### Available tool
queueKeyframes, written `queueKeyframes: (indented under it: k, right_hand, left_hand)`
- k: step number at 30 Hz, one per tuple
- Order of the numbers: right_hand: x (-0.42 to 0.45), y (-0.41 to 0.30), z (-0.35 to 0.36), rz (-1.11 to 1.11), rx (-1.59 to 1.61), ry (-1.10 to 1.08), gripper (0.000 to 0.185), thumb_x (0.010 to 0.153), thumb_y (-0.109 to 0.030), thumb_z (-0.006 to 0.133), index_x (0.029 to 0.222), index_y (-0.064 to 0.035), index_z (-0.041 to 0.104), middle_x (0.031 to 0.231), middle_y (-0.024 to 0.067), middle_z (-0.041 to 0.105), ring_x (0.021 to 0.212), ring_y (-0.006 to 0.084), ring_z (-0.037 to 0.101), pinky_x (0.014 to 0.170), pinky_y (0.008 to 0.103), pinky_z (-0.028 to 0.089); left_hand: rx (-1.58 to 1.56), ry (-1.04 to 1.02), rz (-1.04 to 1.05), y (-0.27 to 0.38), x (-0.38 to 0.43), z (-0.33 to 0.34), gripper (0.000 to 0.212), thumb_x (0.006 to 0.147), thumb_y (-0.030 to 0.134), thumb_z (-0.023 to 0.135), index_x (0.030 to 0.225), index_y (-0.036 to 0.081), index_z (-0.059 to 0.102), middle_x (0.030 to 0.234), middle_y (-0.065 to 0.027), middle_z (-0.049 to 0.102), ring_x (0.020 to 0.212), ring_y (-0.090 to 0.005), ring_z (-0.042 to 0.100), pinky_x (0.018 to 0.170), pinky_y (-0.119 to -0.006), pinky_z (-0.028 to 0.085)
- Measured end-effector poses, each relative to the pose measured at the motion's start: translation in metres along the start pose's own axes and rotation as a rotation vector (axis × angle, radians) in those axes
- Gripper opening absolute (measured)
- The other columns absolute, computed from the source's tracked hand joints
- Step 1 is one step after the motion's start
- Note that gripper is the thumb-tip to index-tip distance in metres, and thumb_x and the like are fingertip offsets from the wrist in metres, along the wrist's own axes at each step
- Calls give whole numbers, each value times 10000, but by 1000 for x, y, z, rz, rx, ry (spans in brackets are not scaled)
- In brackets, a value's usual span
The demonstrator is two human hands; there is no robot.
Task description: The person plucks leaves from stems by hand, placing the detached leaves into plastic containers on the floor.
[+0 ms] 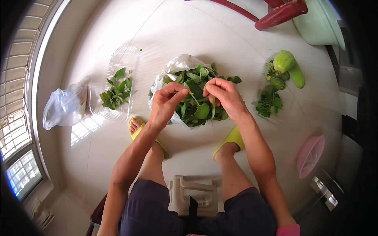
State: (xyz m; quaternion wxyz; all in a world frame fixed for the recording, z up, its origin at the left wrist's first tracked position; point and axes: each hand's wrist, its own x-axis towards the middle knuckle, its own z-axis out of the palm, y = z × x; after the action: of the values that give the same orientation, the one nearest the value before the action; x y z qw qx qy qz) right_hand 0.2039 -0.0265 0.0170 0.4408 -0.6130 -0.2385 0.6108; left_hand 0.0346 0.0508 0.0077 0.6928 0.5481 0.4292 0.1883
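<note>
Between my feet and beyond them, a white plastic bag [184, 61] lies open on the floor, full of leafy greens [193, 81]. Above the pile, my left hand [169, 100] pinches a green stem with a leaf [202, 111] between thumb and forefinger. My right hand [222, 92] is just to the right, fingers curled, with a narrow green piece [213, 107] hanging at its lower fingers. To the left, a clear plastic tray [133, 56] holds some leafy sprigs [116, 93]. At the right, another clear tray [276, 120] holds dark green leaves [269, 101] and small green vegetables [277, 80].
Larger green gourds [285, 62] lie by the right tray. A crumpled clear bag [63, 104] is at the left. Further right is a pink basket [310, 156]; a red wooden chair leg [280, 16] and a pale green tub [316, 23] stand at the back right.
</note>
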Motion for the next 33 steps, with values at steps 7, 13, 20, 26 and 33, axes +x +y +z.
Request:
queueKeyframes:
  k: [7,13,20,26,33]
  right_hand:
    - [-27,19,5,78,177,-119,112,784,-154,555,810,-45,551,691,-9,540,555,36,416,475,177,336]
    - [-67,35,-64,46,331,265,93,770,-153,555,800,-65,561,686,-9,536,585,37,454,471,157,312]
    - [-58,43,-56,89,-97,412,158,735,-114,584,880,-56,602,700,-9,555,621,42,474,508,175,365]
    - [-25,60,-9,-161,-499,261,171,699,-65,607,849,3,565,687,106,559,585,188,528,542,287,422]
    - [-11,79,1,-277,-660,276,90,677,-31,580,756,5,556,727,150,540,638,295,539,567,346,423]
  left_hand:
    - [362,-94,316,-1,-7,18,71,734,68,594,789,33,623,795,-64,579,747,-186,512,671,-277,410]
    - [472,-175,348,-4,-6,17,107,769,65,557,852,25,614,866,-88,567,796,-184,524,712,-280,418]
    - [658,-21,433,-10,-7,4,193,699,28,603,892,28,592,903,-111,570,844,-241,539,740,-315,426]
    - [854,-53,552,-26,-12,0,353,644,82,661,969,36,533,1021,-99,542,1028,-294,459,844,-374,394]
    - [956,-103,504,-34,-19,2,564,624,174,695,1107,26,443,1171,-107,447,1169,-321,319,960,-420,281]
